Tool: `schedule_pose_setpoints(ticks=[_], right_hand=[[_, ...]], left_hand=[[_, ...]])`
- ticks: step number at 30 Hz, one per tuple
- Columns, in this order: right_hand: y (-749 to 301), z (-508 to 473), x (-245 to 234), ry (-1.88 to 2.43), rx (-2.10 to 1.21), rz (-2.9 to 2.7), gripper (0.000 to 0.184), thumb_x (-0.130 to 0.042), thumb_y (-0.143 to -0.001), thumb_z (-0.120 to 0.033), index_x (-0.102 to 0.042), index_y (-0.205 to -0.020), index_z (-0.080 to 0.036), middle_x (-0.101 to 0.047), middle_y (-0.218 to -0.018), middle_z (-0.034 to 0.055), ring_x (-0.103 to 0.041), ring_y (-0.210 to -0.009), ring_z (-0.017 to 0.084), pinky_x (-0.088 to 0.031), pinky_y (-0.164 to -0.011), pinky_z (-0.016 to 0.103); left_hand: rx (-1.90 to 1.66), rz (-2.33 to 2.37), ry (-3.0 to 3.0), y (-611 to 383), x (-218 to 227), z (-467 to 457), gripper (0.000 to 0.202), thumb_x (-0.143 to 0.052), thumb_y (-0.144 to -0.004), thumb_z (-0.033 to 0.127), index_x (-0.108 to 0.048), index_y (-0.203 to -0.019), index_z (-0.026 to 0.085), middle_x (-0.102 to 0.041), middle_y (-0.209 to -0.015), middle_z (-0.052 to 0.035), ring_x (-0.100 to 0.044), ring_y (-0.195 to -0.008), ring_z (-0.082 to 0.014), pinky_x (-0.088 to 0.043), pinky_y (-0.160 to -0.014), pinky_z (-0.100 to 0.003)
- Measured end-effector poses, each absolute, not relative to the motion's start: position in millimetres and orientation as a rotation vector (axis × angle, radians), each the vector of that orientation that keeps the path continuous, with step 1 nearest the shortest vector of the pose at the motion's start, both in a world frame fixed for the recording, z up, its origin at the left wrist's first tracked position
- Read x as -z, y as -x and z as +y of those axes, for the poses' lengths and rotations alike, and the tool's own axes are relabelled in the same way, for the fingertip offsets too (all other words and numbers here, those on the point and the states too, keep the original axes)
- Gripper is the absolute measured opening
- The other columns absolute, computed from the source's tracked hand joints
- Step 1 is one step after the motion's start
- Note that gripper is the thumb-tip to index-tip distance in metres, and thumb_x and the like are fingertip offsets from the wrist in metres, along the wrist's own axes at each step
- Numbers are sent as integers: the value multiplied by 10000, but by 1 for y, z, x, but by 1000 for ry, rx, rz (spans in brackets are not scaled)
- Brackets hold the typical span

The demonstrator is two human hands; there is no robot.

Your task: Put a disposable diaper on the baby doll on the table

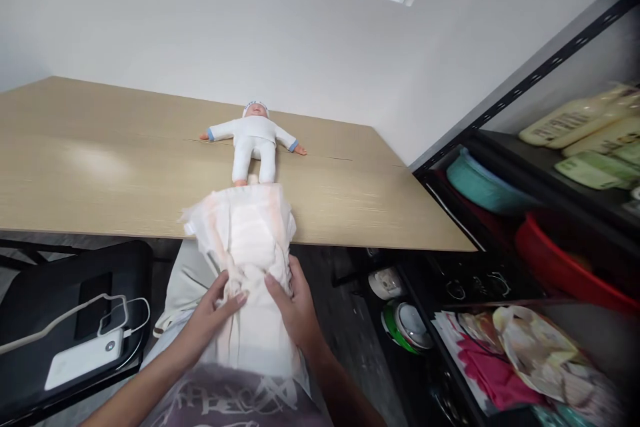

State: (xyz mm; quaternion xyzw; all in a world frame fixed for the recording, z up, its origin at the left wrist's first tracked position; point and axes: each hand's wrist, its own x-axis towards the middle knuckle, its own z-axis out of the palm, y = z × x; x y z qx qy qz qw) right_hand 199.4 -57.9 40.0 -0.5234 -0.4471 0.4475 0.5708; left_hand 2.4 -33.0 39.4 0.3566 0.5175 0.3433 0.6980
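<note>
An unfolded white diaper (253, 233) is held upright in front of my body, its far end reaching over the near edge of the table. My left hand (217, 307) grips its left side near the middle, the thumb lying on the inner face. My right hand (295, 300) holds the right side the same way, thumb on top and fingers behind. Beyond the diaper a baby doll (255, 137) in white clothes with blue cuffs lies on its back, arms spread and feet toward me.
The wooden table (125, 173) meets a pale wall. At left, a black chair (125, 273) carries a white power bank (85, 359) with a cable. On the right, a dark shelf holds a teal basin (487, 180), a red basin (565, 263), several packages (595, 120) and bagged cloths (540, 360).
</note>
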Motion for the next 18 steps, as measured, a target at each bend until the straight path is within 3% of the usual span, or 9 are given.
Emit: schedule_pose_setpoints(ticks=[3,6,9,11,15,18], right_hand=[[-204,-21,-24,1247,-1015,-1071,535,-770,-1029,-580,-655,-1426,-240,-793,-1406,96,-759,-1298,276,-616,-1142,397],[-212,-12,4,1393,-930,-1119,623,-780,-1002,-598,-627,-1477,-224,-796,-1318,113,-760,-1212,282,-632,-1081,436],[-217,-21,19,1551,-649,-1127,593,-778,-1000,-557,-610,-1460,-224,-750,-1231,110,-727,-1115,270,-638,-989,444],[-218,-28,13,1567,-480,-1172,519,-767,-1026,-490,-589,-1446,-241,-722,-1308,130,-708,-1164,277,-635,-975,452],[-215,-19,-21,1469,-298,-1527,357,-708,-1093,-367,-630,-1430,-275,-708,-1431,140,-658,-1354,305,-585,-1162,531],[-211,16,-38,1410,-280,-1797,437,-663,-1124,-356,-612,-1547,-257,-682,-1549,146,-586,-1522,312,-490,-1319,552]], left_hand=[[-782,1085,-795,-12,-28,-6,963,-1032,-685,722,-720,-1442,215,-763,-1541,-168,-697,-1459,-446,-573,-1225,-496],[-798,989,-762,-15,-16,8,893,-1009,-762,668,-713,-1447,177,-816,-1436,-179,-770,-1354,-426,-605,-1187,-507],[-784,1010,-727,-12,-8,10,891,-1009,-774,645,-707,-1459,161,-824,-1417,-186,-786,-1330,-414,-601,-1196,-505],[-769,1042,-743,-9,-6,8,898,-1000,-778,661,-705,-1465,163,-819,-1427,-185,-788,-1324,-409,-600,-1197,-499],[-748,1056,-833,-7,-3,7,913,-980,-789,687,-689,-1489,178,-790,-1486,-181,-773,-1339,-414,-621,-1161,-496],[-742,999,-980,-5,0,10,852,-961,-821,661,-702,-1486,196,-757,-1547,-166,-729,-1415,-415,-592,-1204,-495]])
